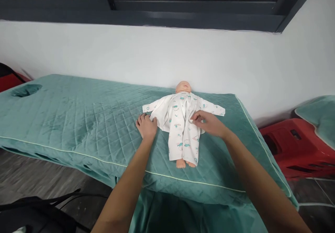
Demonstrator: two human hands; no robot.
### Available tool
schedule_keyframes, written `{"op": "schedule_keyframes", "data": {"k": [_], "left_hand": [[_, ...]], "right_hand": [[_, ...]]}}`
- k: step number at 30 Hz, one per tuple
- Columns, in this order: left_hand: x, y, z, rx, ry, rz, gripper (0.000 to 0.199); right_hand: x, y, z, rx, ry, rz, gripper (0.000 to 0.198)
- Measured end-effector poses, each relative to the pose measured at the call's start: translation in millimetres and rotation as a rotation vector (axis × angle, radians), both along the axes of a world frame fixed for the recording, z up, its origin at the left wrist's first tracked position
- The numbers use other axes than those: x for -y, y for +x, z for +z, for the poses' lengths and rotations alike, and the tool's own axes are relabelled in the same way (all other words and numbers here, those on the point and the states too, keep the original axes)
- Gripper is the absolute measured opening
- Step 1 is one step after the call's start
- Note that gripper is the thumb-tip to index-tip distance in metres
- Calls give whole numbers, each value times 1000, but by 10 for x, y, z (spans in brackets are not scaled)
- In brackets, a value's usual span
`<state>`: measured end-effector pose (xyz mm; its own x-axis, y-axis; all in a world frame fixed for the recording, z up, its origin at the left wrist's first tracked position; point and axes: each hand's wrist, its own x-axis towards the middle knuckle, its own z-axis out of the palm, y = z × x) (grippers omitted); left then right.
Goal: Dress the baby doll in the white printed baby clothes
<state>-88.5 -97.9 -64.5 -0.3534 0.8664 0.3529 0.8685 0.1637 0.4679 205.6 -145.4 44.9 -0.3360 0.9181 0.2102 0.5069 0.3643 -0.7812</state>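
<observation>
A baby doll [183, 86] lies on its back on a green quilted bed cover [104, 121], head toward the wall. It wears a white printed long-sleeved shirt [162, 109] with both sleeves spread out sideways. White printed trousers [176, 145] cover its legs, and the bare feet show below the hems. My left hand [146, 125] rests on the cover with fingers apart, its thumb beside the shirt's lower edge. At the other side of the doll, my right hand [208, 122] has thumb and fingers pinched on white cloth by the trousers' upper part; which garment it is, I cannot tell.
Behind the bed rises a white wall [110, 51] under a dark window frame [183, 14]. A red plastic stool [300, 145] with a green cushion [320, 114] stands at the right. The bed has a face hole [26, 90] at its left end. A black bag [34, 215] lies lower left.
</observation>
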Motion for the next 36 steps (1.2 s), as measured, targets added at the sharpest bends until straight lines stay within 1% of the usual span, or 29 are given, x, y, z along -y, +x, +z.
{"op": "schedule_keyframes", "data": {"k": [1, 4, 6, 8, 11, 13, 14, 16, 18, 22, 24, 28, 30, 33, 36], "left_hand": [[0, -6, 0, 5, 0, -13, 31], [0, -14, 8, 4, 6, -41, 27], [-1, -13, 17, -2, 9, -55, 27], [-2, -9, 22, -13, 10, -73, 27], [-4, -5, 17, -34, 13, -92, 27], [-6, -6, 9, -42, 20, -98, 27], [-6, -7, 6, -42, 21, -102, 27], [-6, -9, 3, -39, 16, -102, 27], [-5, -7, 5, -35, 3, -100, 27], [-1, 8, 12, -44, -10, -66, 25], [3, 16, 15, -53, -10, -53, 25], [17, 21, 23, -50, -13, -58, 24], [23, 21, 25, -39, -9, -63, 24], [27, 19, 22, -21, -4, -67, 23], [23, 18, 15, -13, 1, -72, 24]], "right_hand": [[34, -45, -31, -14, -23, -1, 21], [61, -49, -166, -174, -27, -128, 22], [42, -10, -242, -249, -6, -201, 20], [11, 7, -278, -274, 47, -281, 19], [-82, -34, -249, -283, 150, -446, 19], [-210, -90, -195, -242, 191, -540, 20], [-298, -120, -166, -199, 199, -564, 21], [-515, -179, -115, -70, 198, -570, 24], [-755, -230, -74, 101, 167, -556, 27], [-1174, -285, 6, 501, -5, -539, 34], [-1324, -284, 69, 612, -66, -510, 31], [-1489, -284, 213, 645, -56, -490, 22], [-1493, -318, 241, 599, -23, -499, 21], [-1402, -413, 155, 446, 53, -501, 16], [-1241, -503, -53, 316, 206, -528, 16]]}}
